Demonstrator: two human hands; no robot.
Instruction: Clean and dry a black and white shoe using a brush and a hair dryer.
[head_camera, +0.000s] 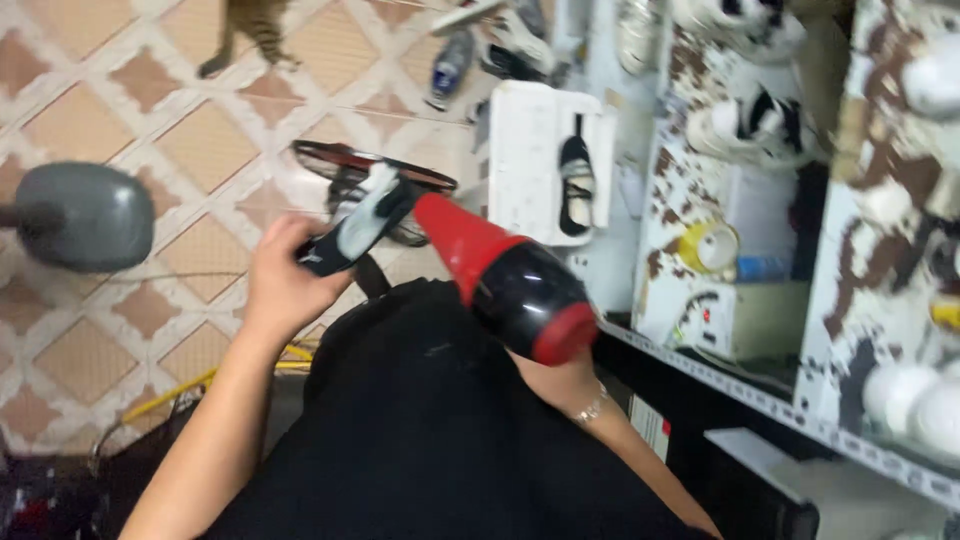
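Right hand (563, 385): fingers wrapped on one red-and-black hair dryer (510, 280).
Left hand (285, 280): fingers clamped on one black-and-white shoe (362, 220).
Floor (130, 100): one cat (255, 25).

Your right hand (560, 385) grips a hair dryer (505, 280) of glossy plastic, its black body shining and its red nozzle smooth. The shoe (360, 225) in your left hand (285, 280) looks like matt black material with a smoother white part. Your lap is covered in soft, dull black cloth (430, 430). The floor (200, 150) is smooth, slightly shiny tile. The shelf (690, 180) paint is chipped and rough.
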